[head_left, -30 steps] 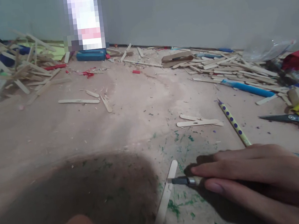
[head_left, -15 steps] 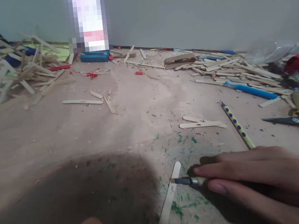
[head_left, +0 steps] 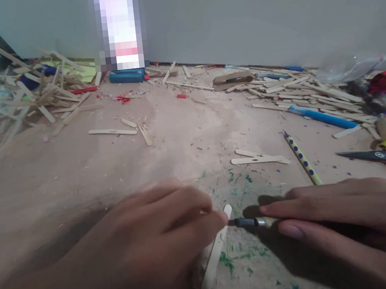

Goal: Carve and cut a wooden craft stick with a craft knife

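Note:
A pale wooden popsicle stick lies slanted on the table at the lower middle, with small cut marks near its upper part. My left hand, slightly blurred, has its fingers curled together, and the fingertips press on the stick near its upper end. My right hand grips a small carving chisel with a dark flat blade and a metal collar. The chisel's tip points left and sits just right of the stick, a little apart from it. Most of its handle is hidden under my fingers.
Two popsicle sticks lie beyond my hands. At the right are a dotted pencil, scissors and a blue pen-like tube. Stick piles line the wall; another heap is back left, near a blue block.
My left hand has come in from the lower left onto the stick. The chisel's blade has drawn back to the right, off the stick.

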Demonstrator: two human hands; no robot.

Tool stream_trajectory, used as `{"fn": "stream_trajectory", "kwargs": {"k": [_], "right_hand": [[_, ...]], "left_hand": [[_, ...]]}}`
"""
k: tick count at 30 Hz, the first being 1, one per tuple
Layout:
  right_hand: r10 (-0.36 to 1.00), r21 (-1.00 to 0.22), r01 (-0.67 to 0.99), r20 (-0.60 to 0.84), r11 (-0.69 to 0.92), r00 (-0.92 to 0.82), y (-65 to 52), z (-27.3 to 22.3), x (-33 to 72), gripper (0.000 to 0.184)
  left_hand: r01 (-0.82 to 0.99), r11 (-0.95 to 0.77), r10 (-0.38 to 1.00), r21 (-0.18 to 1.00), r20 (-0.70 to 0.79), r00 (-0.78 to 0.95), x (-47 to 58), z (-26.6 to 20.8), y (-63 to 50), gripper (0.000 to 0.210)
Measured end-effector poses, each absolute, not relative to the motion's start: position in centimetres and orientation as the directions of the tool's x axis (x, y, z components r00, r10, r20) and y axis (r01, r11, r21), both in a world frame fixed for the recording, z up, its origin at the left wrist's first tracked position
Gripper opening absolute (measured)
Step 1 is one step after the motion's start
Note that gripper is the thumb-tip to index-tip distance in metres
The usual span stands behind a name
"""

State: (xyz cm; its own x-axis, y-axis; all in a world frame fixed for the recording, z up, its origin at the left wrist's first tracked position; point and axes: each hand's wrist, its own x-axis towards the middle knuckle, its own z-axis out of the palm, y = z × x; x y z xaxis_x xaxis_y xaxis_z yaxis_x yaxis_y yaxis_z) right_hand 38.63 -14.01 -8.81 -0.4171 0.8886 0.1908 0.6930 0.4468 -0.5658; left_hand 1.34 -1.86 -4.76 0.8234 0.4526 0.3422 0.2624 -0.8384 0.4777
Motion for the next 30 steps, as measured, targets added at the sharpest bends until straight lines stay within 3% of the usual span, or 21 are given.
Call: {"fn": "stream_trajectory", "kwargs": {"k": [2, 5, 7, 20, 25, 29, 30], "right_hand": [[0.885, -0.558, 0.694, 0.197, 0.454, -0.421, -13.9, -8.8, 38.7, 0.043], [0.881, -0.546, 0.697, 0.208, 0.465, -0.425, -13.8, -8.7, 38.9, 0.044], [0.879, -0.541, 0.698, 0.216, 0.470, -0.425, -13.8, -8.7, 38.9, 0.045], [0.857, -0.535, 0.679, 0.199, 0.502, -0.476, -13.0, -7.7, 37.6, 0.044], [0.799, -0.579, 0.602, 0.153, 0.549, -0.581, -10.2, -5.2, 34.8, 0.029], [0.790, -0.608, 0.575, 0.150, 0.547, -0.594, -9.7, -4.7, 33.8, 0.048], [0.813, -0.611, 0.592, 0.155, 0.526, -0.561, -10.0, -4.8, 34.1, 0.042]], "left_hand": [[0.234, -0.876, 0.384, 0.422, 0.316, 0.868, 1.8, -4.8, -1.5, 0.050], [0.227, -0.898, 0.326, 0.377, 0.224, 0.918, 2.1, -4.9, -1.0, 0.045], [0.230, -0.886, 0.325, 0.402, 0.185, 0.927, 2.1, -4.8, -0.8, 0.040], [0.307, -0.838, 0.380, 0.451, 0.079, 0.922, 2.1, -4.4, -1.1, 0.058], [0.302, -0.854, 0.363, 0.424, 0.071, 0.929, 1.7, -4.6, -1.1, 0.062], [0.296, -0.871, 0.343, 0.392, 0.054, 0.938, 1.3, -4.8, -0.9, 0.070], [0.298, -0.871, 0.346, 0.391, 0.056, 0.937, 1.2, -4.8, -0.8, 0.069]]}}
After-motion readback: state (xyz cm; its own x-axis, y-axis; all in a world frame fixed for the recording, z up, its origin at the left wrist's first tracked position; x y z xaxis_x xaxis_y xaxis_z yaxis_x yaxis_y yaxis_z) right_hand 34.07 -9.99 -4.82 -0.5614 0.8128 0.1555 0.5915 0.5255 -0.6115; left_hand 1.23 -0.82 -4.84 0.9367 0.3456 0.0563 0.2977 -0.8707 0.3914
